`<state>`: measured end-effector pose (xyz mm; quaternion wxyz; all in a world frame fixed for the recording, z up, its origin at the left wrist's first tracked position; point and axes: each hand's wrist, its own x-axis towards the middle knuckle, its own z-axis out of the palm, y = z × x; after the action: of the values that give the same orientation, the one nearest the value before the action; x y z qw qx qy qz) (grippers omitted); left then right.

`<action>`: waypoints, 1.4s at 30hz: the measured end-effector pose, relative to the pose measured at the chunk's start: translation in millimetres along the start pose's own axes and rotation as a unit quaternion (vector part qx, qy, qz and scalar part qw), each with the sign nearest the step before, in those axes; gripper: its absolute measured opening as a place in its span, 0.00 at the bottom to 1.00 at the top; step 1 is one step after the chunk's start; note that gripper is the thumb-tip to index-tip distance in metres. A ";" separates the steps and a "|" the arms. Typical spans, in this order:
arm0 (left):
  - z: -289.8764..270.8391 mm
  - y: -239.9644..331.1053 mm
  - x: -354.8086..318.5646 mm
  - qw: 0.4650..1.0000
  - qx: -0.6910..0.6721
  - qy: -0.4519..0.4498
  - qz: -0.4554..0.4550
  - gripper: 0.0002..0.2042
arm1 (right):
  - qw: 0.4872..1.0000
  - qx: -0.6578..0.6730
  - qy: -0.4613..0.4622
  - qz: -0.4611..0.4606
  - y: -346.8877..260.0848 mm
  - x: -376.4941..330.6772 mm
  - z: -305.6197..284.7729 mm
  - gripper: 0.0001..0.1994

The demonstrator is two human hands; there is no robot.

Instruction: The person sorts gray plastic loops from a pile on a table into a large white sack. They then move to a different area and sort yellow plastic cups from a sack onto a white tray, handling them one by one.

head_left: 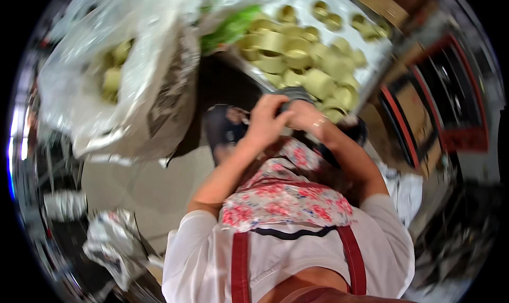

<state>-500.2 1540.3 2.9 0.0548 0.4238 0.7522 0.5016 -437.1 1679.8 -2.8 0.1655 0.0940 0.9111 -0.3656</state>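
Note:
My left hand and my right hand meet in front of my lap, at the near edge of a heap of pale yellow cup-like pieces. A dark grey piece of fabric, seemingly a glove, covers the fingers of my right hand. Closed fingers of my left hand grip it near the right knuckles. A thin bracelet circles my right wrist. The yellow pieces are short, round and hollow, and lie in a loose pile on a light-coloured work surface.
On the left stands a large white plastic bag with more yellow pieces inside. A green plastic sheet lies beside the heap. To the right are a red-and-black frame and cardboard. A crumpled white bag sits at lower left.

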 end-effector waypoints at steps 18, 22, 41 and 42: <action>27.5 33.2 -4.4 0.997 -0.073 -0.038 0.008 0.09 | 0.799 0.475 0.365 -0.053 37.8 35.2 8.2 0.37; 45.7 11.0 -8.7 0.985 -0.120 -0.123 -0.019 0.08 | 0.841 0.349 0.366 -0.192 67.2 42.7 18.3 0.26; 78.7 90.6 25.7 0.908 -0.182 -0.375 0.038 0.03 | 0.769 0.354 0.504 -0.172 54.3 -103.4 -70.0 0.28; 83.6 86.0 31.1 0.913 -0.182 -0.362 0.051 0.03 | 0.778 0.271 0.557 -0.109 58.6 -120.6 -85.0 0.27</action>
<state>-427.3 1632.9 41.4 0.3741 0.5970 0.5539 0.4437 -327.9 1774.9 62.2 -0.4439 0.2219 0.7117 -0.4972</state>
